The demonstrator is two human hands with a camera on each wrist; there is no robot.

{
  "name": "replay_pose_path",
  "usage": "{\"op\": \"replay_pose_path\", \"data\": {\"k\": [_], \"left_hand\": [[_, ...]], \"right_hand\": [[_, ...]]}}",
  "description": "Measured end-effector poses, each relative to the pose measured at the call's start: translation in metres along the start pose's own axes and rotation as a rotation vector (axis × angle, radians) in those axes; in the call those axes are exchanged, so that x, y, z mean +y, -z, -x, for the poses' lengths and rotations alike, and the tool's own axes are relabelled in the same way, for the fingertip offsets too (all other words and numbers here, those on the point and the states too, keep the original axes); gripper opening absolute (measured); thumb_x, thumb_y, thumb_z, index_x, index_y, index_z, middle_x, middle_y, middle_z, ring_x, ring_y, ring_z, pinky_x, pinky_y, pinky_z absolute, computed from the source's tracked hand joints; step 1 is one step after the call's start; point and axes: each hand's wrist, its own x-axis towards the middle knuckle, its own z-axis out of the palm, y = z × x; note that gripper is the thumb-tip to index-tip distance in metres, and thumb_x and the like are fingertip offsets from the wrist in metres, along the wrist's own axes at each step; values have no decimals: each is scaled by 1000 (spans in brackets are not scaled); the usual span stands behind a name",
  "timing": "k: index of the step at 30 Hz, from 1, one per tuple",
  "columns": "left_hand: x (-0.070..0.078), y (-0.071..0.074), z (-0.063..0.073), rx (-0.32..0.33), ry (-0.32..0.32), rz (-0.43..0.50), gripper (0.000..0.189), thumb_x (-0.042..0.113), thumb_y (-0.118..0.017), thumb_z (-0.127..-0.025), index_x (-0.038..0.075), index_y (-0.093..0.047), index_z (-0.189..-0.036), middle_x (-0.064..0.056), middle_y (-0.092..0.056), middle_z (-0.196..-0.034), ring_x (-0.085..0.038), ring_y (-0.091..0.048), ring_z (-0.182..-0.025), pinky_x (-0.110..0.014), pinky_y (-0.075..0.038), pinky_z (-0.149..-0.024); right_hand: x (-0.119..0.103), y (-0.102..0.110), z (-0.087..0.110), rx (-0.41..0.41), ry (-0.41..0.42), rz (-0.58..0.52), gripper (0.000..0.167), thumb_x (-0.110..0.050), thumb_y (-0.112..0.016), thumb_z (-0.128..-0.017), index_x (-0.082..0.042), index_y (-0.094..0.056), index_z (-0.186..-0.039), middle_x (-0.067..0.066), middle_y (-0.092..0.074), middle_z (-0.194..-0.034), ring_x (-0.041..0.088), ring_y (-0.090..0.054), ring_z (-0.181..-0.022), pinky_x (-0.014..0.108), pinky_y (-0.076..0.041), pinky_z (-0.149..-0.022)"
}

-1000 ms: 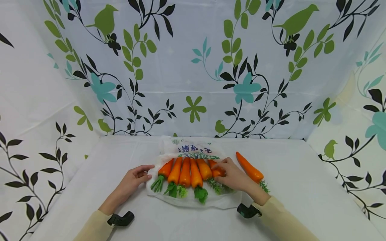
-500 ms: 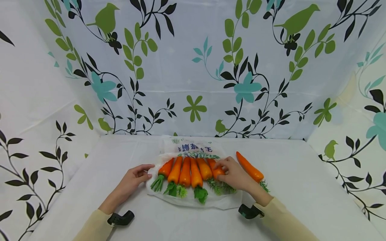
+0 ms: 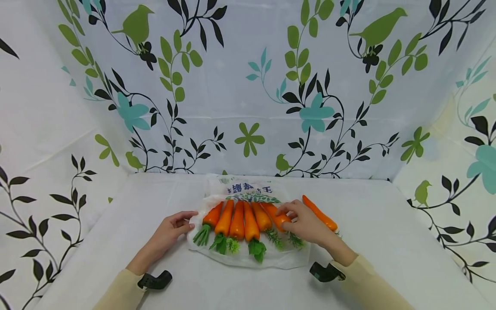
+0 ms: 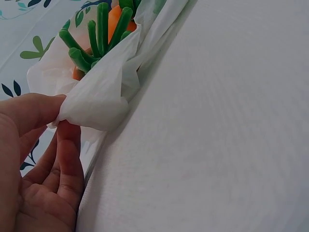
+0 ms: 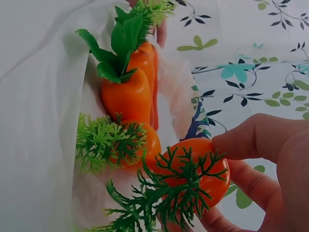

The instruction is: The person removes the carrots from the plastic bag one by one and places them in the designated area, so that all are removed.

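Observation:
A white plastic bag [image 3: 280, 260] with printed lettering lies on the table, holding a row of several orange toy carrots [image 3: 237, 221] with green tops toward me. My left hand [image 3: 166, 234] pinches the bag's left edge; in the left wrist view thumb and fingertips meet on the thin plastic [image 4: 94, 104]. At the row's right end, my right hand [image 3: 306, 221] grips the rightmost carrot [image 3: 275, 214] near its leafy end. The right wrist view shows that carrot's thick end [image 5: 219, 181] between thumb and fingers, feathery greens [image 5: 186, 179] hanging in front.
Another carrot [image 3: 319, 213] lies on the table just beyond the right hand, outside the bag, its greens mostly hidden by the arm. White cloth covers the table [image 3: 240, 288]. A patterned curtain [image 3: 217, 94] rises behind it.
My right hand has shifted slightly right, and the thick end of its carrot has swung right, opening a gap beside the neighbouring carrot's greens. The left hand keeps its place on the bag.

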Motion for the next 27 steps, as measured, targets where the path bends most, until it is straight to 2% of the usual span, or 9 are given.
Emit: {"op": "replay_pose_path", "data": {"k": [8,13,16,20,27], "left_hand": [[3,1,2,-7,4,11,43,16,-70,-94,3,-60,-134,-14,-62,-99,-17,-54,-85,-25,-42,-70],[1,1,1,0,10,0,42,17,-70,-94,4,-61,-133,-13,-62,-99,-18,-55,-85,-25,-42,-70],[0,0,0,3,17,-7,42,18,-70,-94,6,-62,-133,-12,-62,-99,-18,-55,-86,-25,-43,-70],[1,0,0,3,8,-10,41,18,-70,-94,5,-62,-133,-12,-62,-98,-18,-54,-85,-25,-42,-69],[-1,1,0,12,-9,-7,39,17,-70,-94,5,-63,-131,-7,-63,-94,-16,-55,-82,-25,-40,-65]], "right_hand": [[0,4,7,-7,33,7,22,-9,-63,-86,-17,-68,-106,5,-53,-109,27,-58,-98,37,-51,-80],[0,11,13,-13,25,-23,23,-6,-62,-85,-17,-67,-105,6,-56,-120,27,-57,-99,37,-51,-77],[0,17,18,-9,25,-29,24,-5,-61,-85,-16,-67,-105,6,-57,-124,25,-57,-98,39,-51,-79],[0,26,26,7,25,-12,24,-4,-60,-86,-16,-67,-105,5,-59,-120,22,-59,-97,40,-50,-84],[6,38,41,31,-43,-3,25,-4,-63,-83,-19,-68,-103,4,-56,-112,25,-55,-95,40,-48,-82]]}}
